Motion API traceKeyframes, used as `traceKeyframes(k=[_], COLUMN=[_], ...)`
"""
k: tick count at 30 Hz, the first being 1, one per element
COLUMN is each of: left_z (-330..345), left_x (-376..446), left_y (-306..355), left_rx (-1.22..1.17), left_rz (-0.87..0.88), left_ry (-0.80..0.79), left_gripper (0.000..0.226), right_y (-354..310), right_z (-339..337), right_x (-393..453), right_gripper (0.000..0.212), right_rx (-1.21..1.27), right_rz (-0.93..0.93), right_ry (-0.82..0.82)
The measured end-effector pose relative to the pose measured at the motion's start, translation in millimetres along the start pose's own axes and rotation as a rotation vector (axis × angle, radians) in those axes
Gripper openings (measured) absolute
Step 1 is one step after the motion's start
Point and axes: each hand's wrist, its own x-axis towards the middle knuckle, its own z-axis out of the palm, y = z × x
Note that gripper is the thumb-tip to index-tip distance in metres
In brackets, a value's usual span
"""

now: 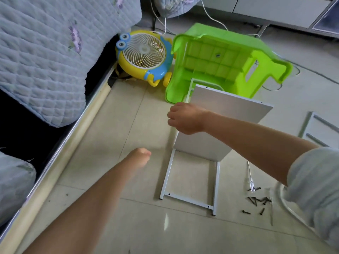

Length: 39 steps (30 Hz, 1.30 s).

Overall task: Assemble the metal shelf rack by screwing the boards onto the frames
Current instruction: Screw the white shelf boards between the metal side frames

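Observation:
A white metal frame (166,178) lies flat on the tiled floor. A white board (225,110) stands tilted on it, its far end near a green stool. My right hand (185,117) grips the board's left edge, fingers curled over it. My left hand (141,156) hovers above the floor to the left of the frame; its fingers are curled and nothing shows in them. A second white frame (311,125) lies at the right. A clear-handled screwdriver (250,177) and several black screws (258,200) lie on the floor right of the first frame.
An overturned green plastic stool (220,59) lies just behind the board. A yellow and blue toy fan (143,55) sits left of it. A quilted sofa (45,52) with a wooden base edge runs along the left. White cables trail at the back.

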Motion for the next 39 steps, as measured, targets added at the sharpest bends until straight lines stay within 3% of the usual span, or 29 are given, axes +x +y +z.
traceKeyframes(k=[3,6,12,14,17,20,23,28,34,36,38,39], left_z=[-7.9,-11.4,23.1,51.1,106.9,168.0,218.8,275.9,302.0,304.4,305.0,305.3], left_x=[-13.8,-28.2,-54.5,-58.0,-58.7,-63.0,-63.9,-58.3,-52.9,-49.1,-46.0,-44.6], left_y=[13.7,25.7,79.1,105.4,148.0,188.8,217.6,239.1,248.0,250.8,253.3,254.1], left_rx=[0.094,0.289,0.787,0.895,0.977,1.005,1.049,1.094,1.126,1.127,1.116,1.093], left_rz=[0.055,0.111,0.302,0.396,0.507,0.563,0.602,0.608,0.578,0.574,0.560,0.546], left_ry=[0.055,0.199,0.328,0.308,0.244,0.176,0.124,0.066,0.004,-0.009,-0.038,-0.059], left_gripper=[0.026,0.035,0.032,0.029,0.025,0.025,0.026,0.027,0.032,0.033,0.035,0.037], right_y=[-10.1,-17.6,-53.6,-70.2,-91.8,-113.1,-131.5,-155.7,-156.2,-151.9,-150.5,-149.1], right_z=[15.9,25.4,59.8,79.1,102.9,131.9,159.4,189.3,208.9,208.0,204.9,203.1], right_x=[-37.0,-85.4,-189.2,-233.9,-302.7,-371.3,-419.0,-462.3,-460.7,-457.7,-456.5,-456.7], right_gripper=[0.024,0.030,0.033,0.033,0.022,0.033,0.036,0.053,0.058,0.042,0.013,0.011], right_rx=[0.041,0.082,0.280,0.369,0.479,0.615,0.717,1.068,1.264,1.302,1.288,1.255], right_rz=[0.028,0.108,0.510,0.686,1.055,1.442,1.737,2.271,2.346,2.334,2.294,2.293], right_ry=[0.116,0.107,0.151,0.164,0.057,-0.220,-0.395,-0.409,-0.294,-0.251,-0.205,-0.146])
